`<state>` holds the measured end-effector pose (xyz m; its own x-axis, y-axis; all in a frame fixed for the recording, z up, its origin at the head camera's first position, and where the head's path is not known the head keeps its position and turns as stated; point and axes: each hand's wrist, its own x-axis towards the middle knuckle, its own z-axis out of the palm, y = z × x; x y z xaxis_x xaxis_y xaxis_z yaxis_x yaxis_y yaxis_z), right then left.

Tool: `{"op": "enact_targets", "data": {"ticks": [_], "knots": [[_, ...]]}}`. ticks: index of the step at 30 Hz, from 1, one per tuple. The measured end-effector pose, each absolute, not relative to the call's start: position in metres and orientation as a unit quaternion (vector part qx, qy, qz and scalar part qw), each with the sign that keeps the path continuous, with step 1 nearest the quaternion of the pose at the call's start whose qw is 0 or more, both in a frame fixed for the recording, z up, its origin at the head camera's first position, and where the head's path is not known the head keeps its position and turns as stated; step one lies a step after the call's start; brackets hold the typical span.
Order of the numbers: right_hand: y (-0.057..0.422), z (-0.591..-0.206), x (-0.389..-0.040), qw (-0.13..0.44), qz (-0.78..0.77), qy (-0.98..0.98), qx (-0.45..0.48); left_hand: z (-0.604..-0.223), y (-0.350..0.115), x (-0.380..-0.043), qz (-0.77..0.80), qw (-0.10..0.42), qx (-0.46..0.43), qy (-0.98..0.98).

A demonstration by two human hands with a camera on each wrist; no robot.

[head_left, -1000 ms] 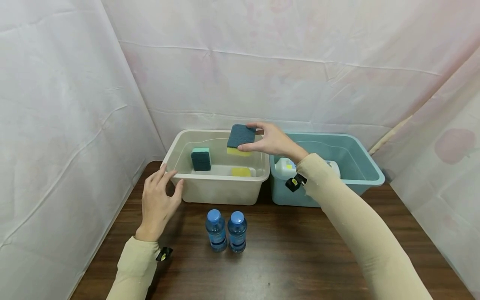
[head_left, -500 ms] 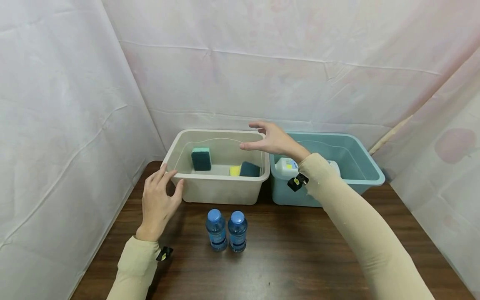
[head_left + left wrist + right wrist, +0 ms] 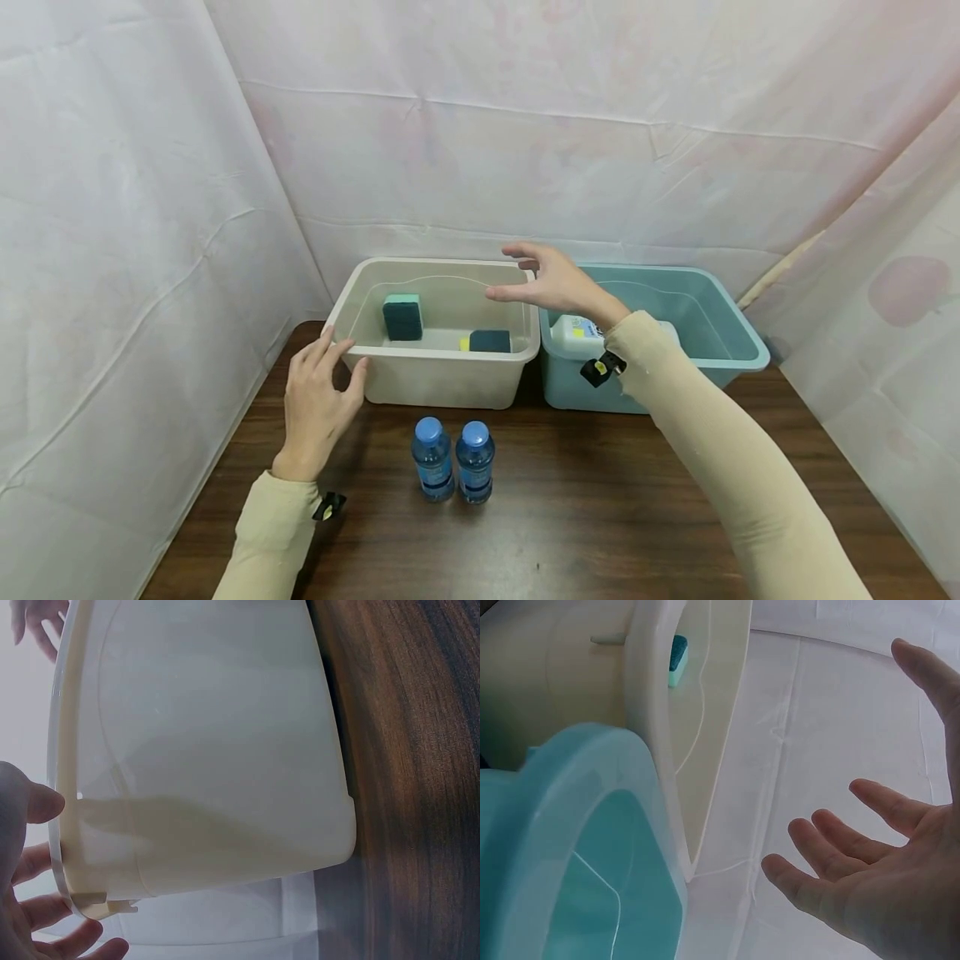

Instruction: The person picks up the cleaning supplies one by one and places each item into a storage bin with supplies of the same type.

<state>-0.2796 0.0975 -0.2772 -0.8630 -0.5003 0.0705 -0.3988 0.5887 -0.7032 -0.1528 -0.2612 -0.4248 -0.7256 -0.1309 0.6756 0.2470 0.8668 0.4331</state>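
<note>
My right hand [image 3: 551, 282] hovers over the right end of the cream bin [image 3: 435, 379], thumb and fingers spread apart with nothing between them. Below it in the bin lies a yellow sponge with a dark scouring side [image 3: 491, 341]; its lower part is hidden by the front wall. A green sponge with a dark face [image 3: 402, 319] stands upright toward the bin's left. My left hand [image 3: 318, 408] rests with its fingertips on the bin's front left corner. In the left wrist view, the fingers [image 3: 45, 911] lie around the rim corner and the thumb touches the rim.
A blue-green bin [image 3: 723, 333] stands directly right of the cream one, with a white bottle [image 3: 576, 335] inside, partly behind my right arm. Two small blue-capped water bottles [image 3: 432, 462] stand upright on the dark wooden table [image 3: 600, 517] in front. White curtains [image 3: 480, 150] enclose the back and sides.
My right hand let go of the dark-and-yellow sponge, which dropped into the cream bin and settled. The hand then drifted slightly right. My left hand stayed at the corner.
</note>
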Motion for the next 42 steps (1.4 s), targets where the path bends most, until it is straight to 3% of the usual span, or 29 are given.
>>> {"op": "enact_targets", "data": {"ticks": [19, 42], "knots": [[0.105, -0.279, -0.260, 0.074, -0.428, 0.861, -0.265, -0.424, -0.261, -0.151, -0.258, 0.367, -0.030, -0.893], [0.106, -0.298, -0.226, 0.021, -0.440, 0.852, -0.283, -0.425, -0.260, -0.151, -0.260, 0.367, -0.030, -0.893]]}}
